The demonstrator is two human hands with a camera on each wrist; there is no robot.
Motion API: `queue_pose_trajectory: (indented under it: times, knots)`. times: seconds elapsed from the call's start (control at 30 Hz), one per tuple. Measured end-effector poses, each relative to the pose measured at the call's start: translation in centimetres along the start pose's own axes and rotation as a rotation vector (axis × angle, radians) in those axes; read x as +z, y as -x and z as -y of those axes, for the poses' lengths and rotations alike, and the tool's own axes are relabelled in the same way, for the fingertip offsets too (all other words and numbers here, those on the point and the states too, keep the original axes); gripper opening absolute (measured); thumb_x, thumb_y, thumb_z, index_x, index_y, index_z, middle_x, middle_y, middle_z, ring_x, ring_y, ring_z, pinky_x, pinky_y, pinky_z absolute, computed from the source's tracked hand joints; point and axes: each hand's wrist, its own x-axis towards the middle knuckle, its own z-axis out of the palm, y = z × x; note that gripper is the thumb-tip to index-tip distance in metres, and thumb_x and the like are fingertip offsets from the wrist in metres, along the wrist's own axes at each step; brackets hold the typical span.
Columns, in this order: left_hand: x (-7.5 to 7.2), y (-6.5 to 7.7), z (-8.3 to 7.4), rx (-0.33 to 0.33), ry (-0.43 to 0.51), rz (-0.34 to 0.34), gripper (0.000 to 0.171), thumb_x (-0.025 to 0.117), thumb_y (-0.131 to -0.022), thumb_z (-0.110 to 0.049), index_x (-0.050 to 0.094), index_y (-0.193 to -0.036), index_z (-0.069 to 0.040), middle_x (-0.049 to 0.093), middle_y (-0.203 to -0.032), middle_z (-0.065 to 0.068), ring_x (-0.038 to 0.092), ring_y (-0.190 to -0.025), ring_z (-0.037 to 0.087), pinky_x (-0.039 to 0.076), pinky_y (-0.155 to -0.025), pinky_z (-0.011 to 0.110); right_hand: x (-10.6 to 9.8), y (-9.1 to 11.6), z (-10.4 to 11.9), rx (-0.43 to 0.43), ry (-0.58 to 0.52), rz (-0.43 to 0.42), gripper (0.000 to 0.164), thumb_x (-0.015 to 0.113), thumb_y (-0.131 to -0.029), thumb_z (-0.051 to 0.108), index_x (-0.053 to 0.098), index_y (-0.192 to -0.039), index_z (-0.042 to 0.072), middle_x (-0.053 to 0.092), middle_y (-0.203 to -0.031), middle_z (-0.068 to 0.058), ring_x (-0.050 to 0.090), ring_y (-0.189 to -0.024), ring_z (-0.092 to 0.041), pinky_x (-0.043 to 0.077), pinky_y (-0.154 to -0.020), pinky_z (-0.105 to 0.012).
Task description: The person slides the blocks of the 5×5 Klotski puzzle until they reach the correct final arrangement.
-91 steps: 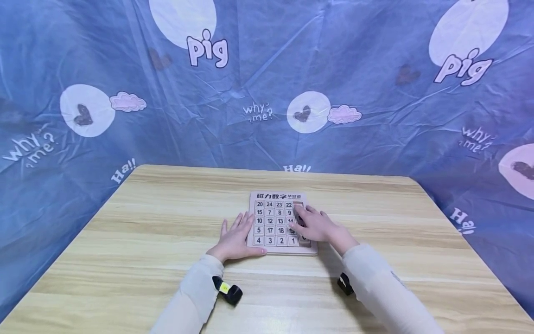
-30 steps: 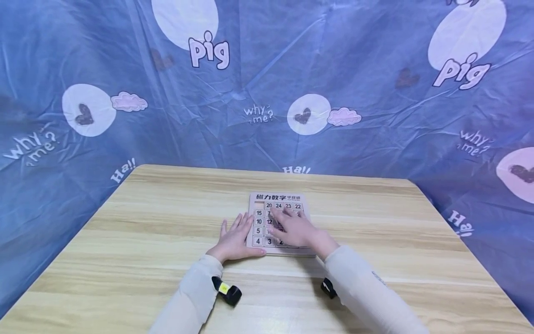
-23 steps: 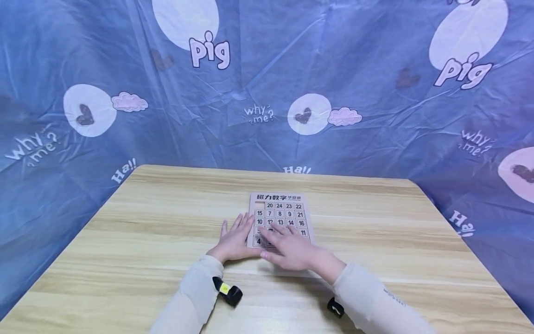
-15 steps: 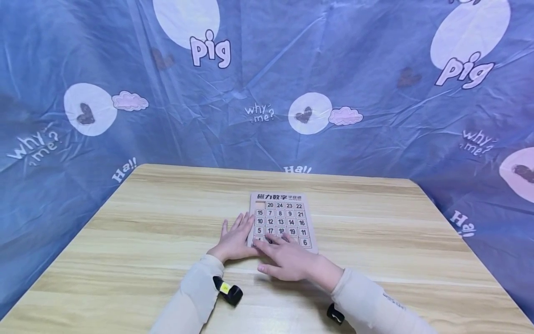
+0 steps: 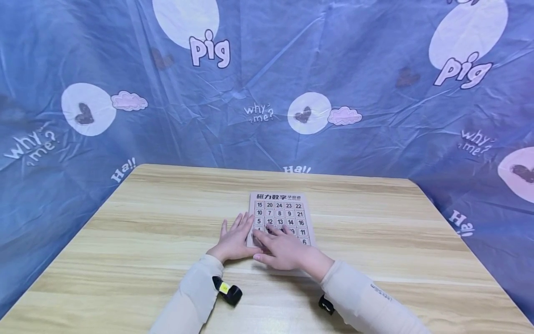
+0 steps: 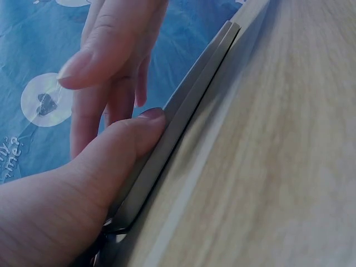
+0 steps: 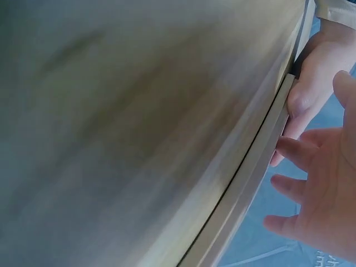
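A sliding number puzzle (image 5: 308, 217) lies flat on the wooden table, a row of Chinese characters along its far edge. Its top row reads 15, 20, 24, 23, 22. My left hand (image 5: 234, 240) rests spread at the puzzle's left side, the thumb along the near left corner. In the left wrist view that thumb (image 6: 139, 133) lies against the board's edge. My right hand (image 5: 285, 250) reaches over the near rows, fingers extended with the tips over the lower left tiles, covering most of the bottom row. In the right wrist view its fingers (image 7: 292, 186) are slightly bent and spread.
The wooden table (image 5: 167, 213) extends on all sides of the puzzle. A blue printed cloth (image 5: 250, 69) hangs behind it. Black wrist devices (image 5: 229, 292) are strapped under both pale sleeves.
The top-row tiles have shifted right, then the left-column tiles slid up, so 15 fills the top left gap. My right hand moved from the right column to the lower left; my left stayed.
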Motion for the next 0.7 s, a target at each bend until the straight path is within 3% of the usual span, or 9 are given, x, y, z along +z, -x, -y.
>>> queue_pose_trajectory:
  times: [0.17,0.43,0.7]
  knots:
    - [0.1,0.0,0.0,-0.002,0.010,0.002,0.104,0.058,-0.063,-0.065,0.017,-0.138,-0.006,0.013,-0.141,0.014,0.006,-0.128,0.027,-0.007,-0.095,0.055,-0.3,1.1,-0.6,0.004,-0.042,-0.014,0.068,0.027,-0.086,0.056,0.020,-0.138,0.014,0.029,-0.137,-0.004,0.018,-0.125,-0.030,0.011,-0.096,-0.055]
    - [0.0,0.0,0.0,-0.025,0.017,0.006,0.107,0.054,-0.059,-0.071,0.017,-0.138,-0.008,0.011,-0.141,0.012,0.005,-0.128,0.026,-0.009,-0.095,0.053,-0.7,5.8,-3.6,0.063,-0.086,-0.102,0.063,0.038,-0.088,0.048,0.024,-0.137,0.011,0.034,-0.134,-0.008,0.024,-0.123,-0.033,0.014,-0.094,-0.058]
    - [-0.1,-0.1,-0.1,-0.036,0.017,0.016,0.109,0.055,-0.058,-0.071,0.016,-0.139,-0.009,0.009,-0.142,0.011,0.003,-0.128,0.025,-0.009,-0.095,0.053,0.1,9.4,-5.3,0.133,-0.100,-0.105,0.062,0.039,-0.087,0.048,0.029,-0.135,0.009,0.043,-0.128,-0.007,0.029,-0.120,-0.032,0.017,-0.093,-0.058]
